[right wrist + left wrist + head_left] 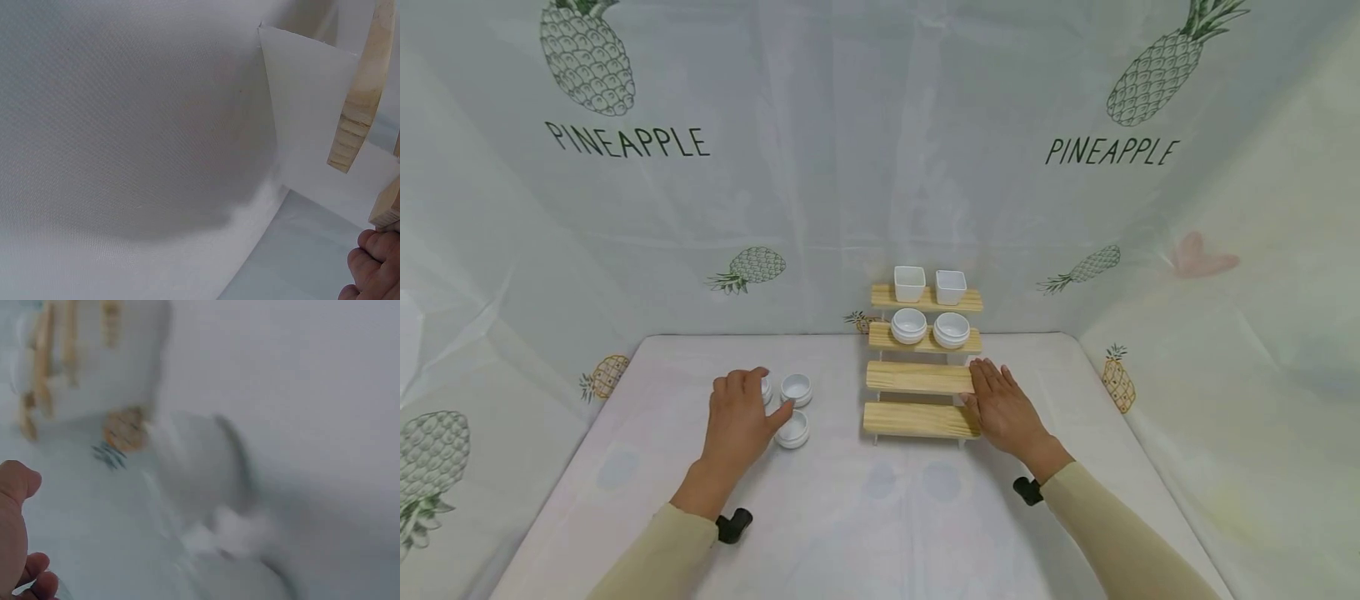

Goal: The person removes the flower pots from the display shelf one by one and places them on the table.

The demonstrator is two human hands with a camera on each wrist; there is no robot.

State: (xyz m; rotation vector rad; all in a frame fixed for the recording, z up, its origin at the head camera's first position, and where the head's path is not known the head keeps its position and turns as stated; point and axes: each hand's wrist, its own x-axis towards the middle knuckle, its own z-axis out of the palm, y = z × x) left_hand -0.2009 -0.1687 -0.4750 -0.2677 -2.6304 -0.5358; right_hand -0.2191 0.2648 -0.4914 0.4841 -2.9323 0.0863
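In the head view, my left hand (737, 417) reaches over a group of small white round bowls at the left, thumb and fingers spread apart. One bowl (766, 389) is partly hidden behind its fingers; a second bowl (796, 388) lies just right of it. The thumb tip overlaps the rim of a nearer bowl (792, 432). My right hand (1006, 410) rests with straight fingers against the right end of a four-step wooden rack (921, 377). In the right wrist view its curled-looking fingertips (375, 256) are beside a plank end (386, 209).
Two white square bowls (910, 284) stand on the rack's top step. Below them, two white round bowls (951, 330) sit on the second step. A white cloth (880, 517) covers the table, and a pineapple-print curtain (850, 183) rises behind it.
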